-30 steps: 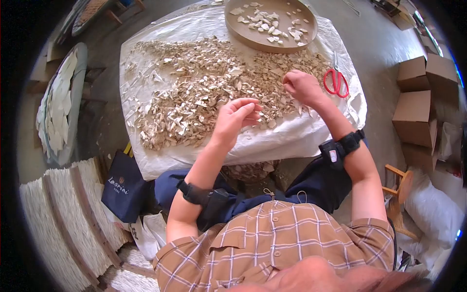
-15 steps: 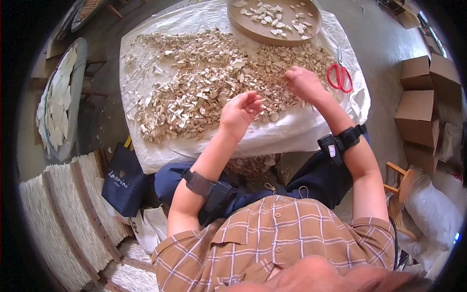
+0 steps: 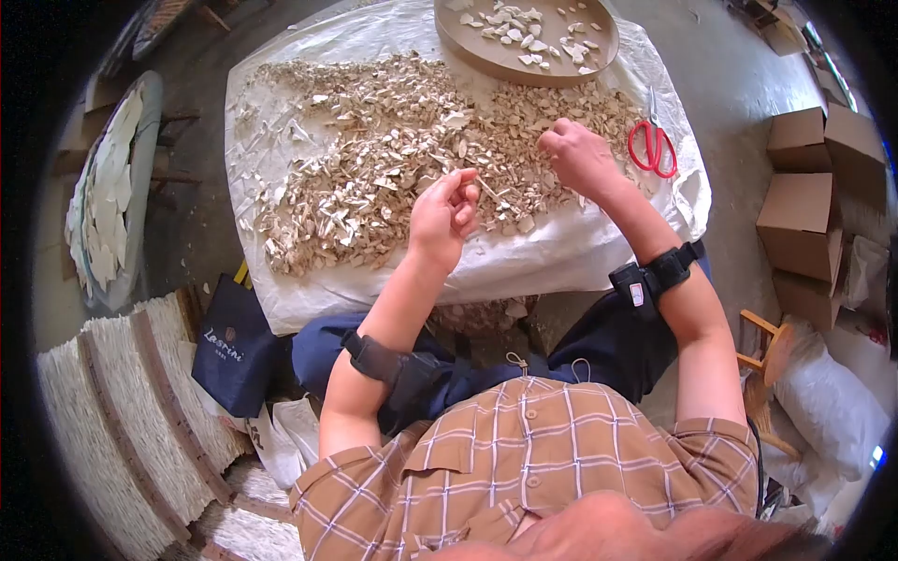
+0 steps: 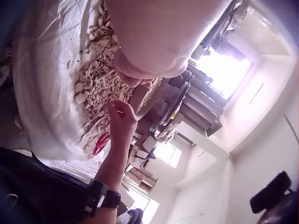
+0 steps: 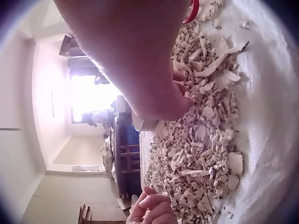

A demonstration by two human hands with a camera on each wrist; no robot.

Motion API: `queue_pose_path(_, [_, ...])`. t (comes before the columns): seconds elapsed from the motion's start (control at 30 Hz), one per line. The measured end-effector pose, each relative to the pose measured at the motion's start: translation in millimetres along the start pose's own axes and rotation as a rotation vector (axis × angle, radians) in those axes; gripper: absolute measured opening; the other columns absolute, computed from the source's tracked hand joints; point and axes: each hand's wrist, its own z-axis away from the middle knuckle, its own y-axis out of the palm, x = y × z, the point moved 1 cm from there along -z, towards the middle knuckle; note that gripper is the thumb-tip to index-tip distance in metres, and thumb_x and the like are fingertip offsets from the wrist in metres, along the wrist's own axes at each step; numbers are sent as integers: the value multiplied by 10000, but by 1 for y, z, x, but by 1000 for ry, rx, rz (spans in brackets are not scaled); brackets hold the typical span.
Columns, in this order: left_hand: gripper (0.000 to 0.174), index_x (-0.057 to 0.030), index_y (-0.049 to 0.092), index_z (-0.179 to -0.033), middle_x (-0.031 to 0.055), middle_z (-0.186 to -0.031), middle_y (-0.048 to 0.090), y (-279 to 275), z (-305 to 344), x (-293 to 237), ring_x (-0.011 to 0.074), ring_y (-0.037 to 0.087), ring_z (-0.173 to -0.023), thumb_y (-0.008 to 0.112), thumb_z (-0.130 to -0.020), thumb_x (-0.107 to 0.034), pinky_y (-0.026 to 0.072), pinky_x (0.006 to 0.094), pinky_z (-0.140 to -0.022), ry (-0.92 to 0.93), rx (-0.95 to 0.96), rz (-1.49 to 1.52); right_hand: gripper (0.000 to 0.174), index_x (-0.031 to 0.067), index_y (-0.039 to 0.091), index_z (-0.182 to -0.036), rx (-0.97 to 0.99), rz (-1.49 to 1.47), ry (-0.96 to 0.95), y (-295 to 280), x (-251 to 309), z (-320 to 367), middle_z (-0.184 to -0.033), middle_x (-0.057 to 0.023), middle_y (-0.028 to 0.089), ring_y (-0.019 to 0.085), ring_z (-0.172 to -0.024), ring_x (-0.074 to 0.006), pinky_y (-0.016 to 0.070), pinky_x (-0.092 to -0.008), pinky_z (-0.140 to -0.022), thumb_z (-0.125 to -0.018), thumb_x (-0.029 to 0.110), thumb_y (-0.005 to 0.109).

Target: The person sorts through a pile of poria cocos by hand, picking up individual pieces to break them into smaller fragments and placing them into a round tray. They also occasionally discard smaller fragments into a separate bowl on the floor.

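Pale, dry flakes and chips (image 3: 374,150) lie in a broad heap on a white cloth (image 3: 561,266). My left hand (image 3: 441,222) is just above the heap's near edge with its fingers curled, and a thin pale piece (image 3: 489,190) shows at its fingertips. In the right wrist view the same hand (image 5: 153,209) is bent inward beside the heap. My right hand (image 3: 585,161) is over the heap's right part, fingers bent down and drawn together; whether anything is between them is hidden. The left wrist view shows this hand (image 4: 122,116) with thumb and fingers close together.
A round shallow tray (image 3: 468,58) with larger pale pieces stands at the far edge. Red-handled scissors (image 3: 653,151) lie to the right. Cardboard boxes (image 3: 795,215) and a wooden stool (image 3: 776,355) are on the right, a dark bag (image 3: 229,360) on the left.
My left hand has turned and shifted slightly left, its fingers more curled than before. My right hand has barely moved over the heap. The head view has tilted a little.
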Motion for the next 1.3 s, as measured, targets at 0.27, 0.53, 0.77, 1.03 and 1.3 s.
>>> queue_pose_path(0.27, [204, -34, 515, -957, -1, -689, 491, 5, 1, 2, 52, 329, -450, 398, -884, -183, 253, 193, -387, -20, 26, 1, 106, 114, 599, -758, 30, 6, -79, 4, 13, 2, -789, -68, 540, 562, -797, -236, 473, -353, -659, -705, 80, 514])
queue_pose_path(0.53, [203, -34, 516, -960, 1, -681, 493, 6, 3, -1, 56, 331, -451, 400, -882, -180, 253, 197, -391, -25, 10, -17, 39, 101, 583, -691, -38, -44, -112, 9, 16, 5, -706, -51, 527, 573, -677, -236, 462, -355, -556, -705, 106, 547])
queue_pose_path(0.77, [195, -35, 515, -952, 7, -685, 501, 5, 2, -1, 56, 342, -453, 401, -880, -176, 261, 197, -392, -32, 24, -10, 73, 98, 588, -668, 31, 21, -32, 10, 11, 4, -717, -53, 534, 575, -686, -239, 463, -357, -572, -711, 143, 549])
queue_pose_path(1.03, [177, -38, 515, -934, 0, -659, 501, 6, 0, 3, 45, 351, -437, 426, -872, -177, 270, 183, -383, -57, 40, 0, 114, 70, 608, -698, 75, 94, 16, 20, 14, 2, -743, -121, 568, 591, -685, -287, 478, -383, -597, -693, 95, 496])
queue_pose_path(1.3, [224, -38, 540, -954, 47, -814, 584, 5, -9, 23, 74, 422, -519, 411, -876, -203, 349, 215, -465, -207, 58, -151, 131, 51, 605, -752, 177, -521, 53, -25, 20, 1, -737, -102, 594, 576, -689, -261, 454, -338, -618, -723, 157, 533])
